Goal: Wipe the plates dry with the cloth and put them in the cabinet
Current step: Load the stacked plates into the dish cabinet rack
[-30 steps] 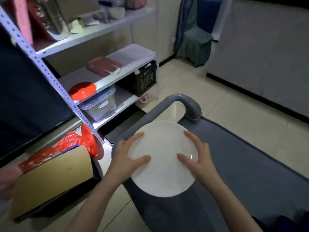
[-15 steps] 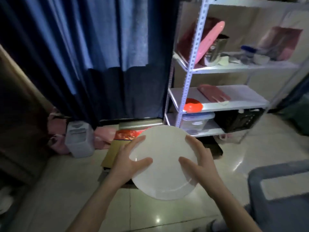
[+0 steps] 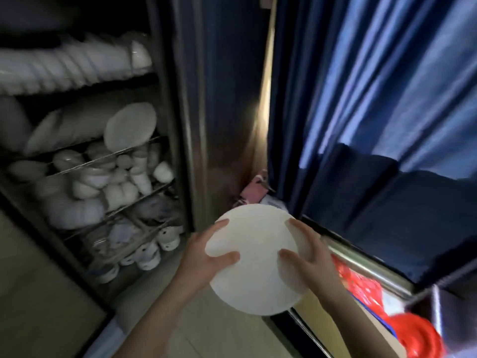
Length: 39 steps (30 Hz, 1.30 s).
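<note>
Gripping the round white ceramic plate (image 3: 254,259) by its rim, the left hand (image 3: 204,259) and right hand (image 3: 308,257) are holding it in mid-air — thumbs lying across its face — just right of the dark open cabinet (image 3: 180,112) with wire racks of white crockery (image 3: 103,177), near a blue curtain (image 3: 374,99).

My left hand (image 3: 204,257) and my right hand (image 3: 309,257): both bare, wrists bare too. My left forearm (image 3: 144,316) and my right forearm (image 3: 343,316) are slim and uncovered right down to the bottom edge, where the frame cuts them off. Lighting is dim and bluish on both. There is motion blur, so nails and knuckle detail are too soft to tell.
</note>
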Each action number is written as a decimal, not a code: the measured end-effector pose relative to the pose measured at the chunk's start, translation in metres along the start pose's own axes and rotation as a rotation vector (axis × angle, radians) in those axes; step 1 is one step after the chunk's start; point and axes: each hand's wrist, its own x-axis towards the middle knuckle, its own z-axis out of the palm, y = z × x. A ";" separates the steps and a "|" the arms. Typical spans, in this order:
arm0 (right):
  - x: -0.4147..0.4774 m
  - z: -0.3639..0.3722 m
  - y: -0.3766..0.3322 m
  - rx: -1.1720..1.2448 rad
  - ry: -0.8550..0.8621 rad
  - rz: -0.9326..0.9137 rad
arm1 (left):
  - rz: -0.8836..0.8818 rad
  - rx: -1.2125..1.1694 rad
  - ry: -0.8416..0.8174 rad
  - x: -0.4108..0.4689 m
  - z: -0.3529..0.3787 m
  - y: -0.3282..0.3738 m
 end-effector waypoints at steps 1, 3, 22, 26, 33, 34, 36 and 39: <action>0.018 0.015 -0.009 0.008 -0.041 -0.021 | -0.016 -0.013 0.053 0.008 -0.014 -0.007; 0.055 0.048 -0.023 0.009 -0.120 -0.067 | -0.043 -0.030 0.150 0.027 -0.041 -0.021; 0.318 0.287 -0.156 0.162 -0.609 -0.329 | -0.211 -0.090 0.747 0.204 -0.226 -0.083; 0.360 0.335 -0.174 0.142 -0.630 -0.346 | -0.217 -0.134 0.781 0.248 -0.261 -0.113; 0.421 0.415 -0.222 0.063 -0.616 -0.382 | -0.169 -0.248 0.782 0.330 -0.335 -0.152; 0.429 0.425 -0.230 0.052 -0.609 -0.372 | -0.174 -0.254 0.777 0.342 -0.345 -0.155; 0.443 0.446 -0.242 0.014 -0.578 -0.385 | -0.157 -0.236 0.761 0.364 -0.362 -0.164; 0.461 0.472 -0.256 -0.037 -0.519 -0.417 | -0.138 -0.192 0.769 0.390 -0.375 -0.176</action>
